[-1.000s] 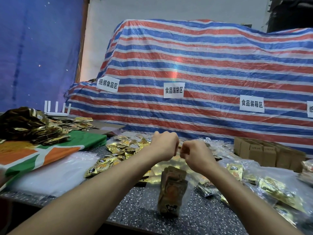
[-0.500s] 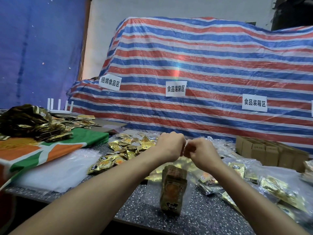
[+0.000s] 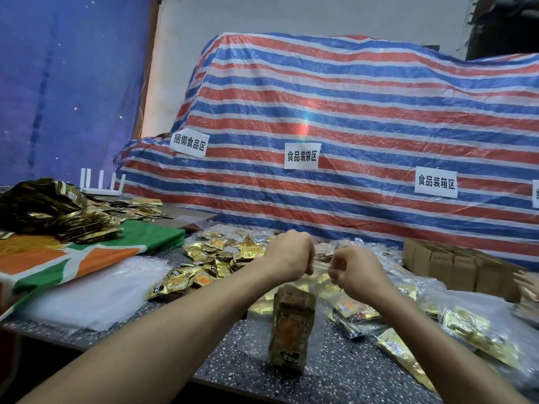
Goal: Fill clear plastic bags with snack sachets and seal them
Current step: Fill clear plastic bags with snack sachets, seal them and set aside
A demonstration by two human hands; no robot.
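Note:
A clear plastic bag [image 3: 256, 325] hangs upright over the speckled table [image 3: 233, 345], holding a stack of gold snack sachets [image 3: 291, 328] at its bottom. My left hand [image 3: 288, 258] pinches the bag's top edge on the left. My right hand [image 3: 354, 271] pinches the same top edge a short way to the right. Both fists are closed on the strip, with a small gap of clear plastic between them. Loose gold sachets [image 3: 215, 258] lie scattered beyond my left forearm.
A stack of empty clear bags [image 3: 87, 293] lies at the left, next to a green and orange sheet [image 3: 58, 258] bearing a heap of dark gold sachets [image 3: 43, 205]. Filled bags [image 3: 466, 328] lie at the right, brown cartons [image 3: 455, 263] behind them. A striped tarp [image 3: 350, 126] rises at the back.
My hands came together at the bag's top, then my right hand slid rightward along the edge, opening a gap between the fists. The bag stays hanging in place.

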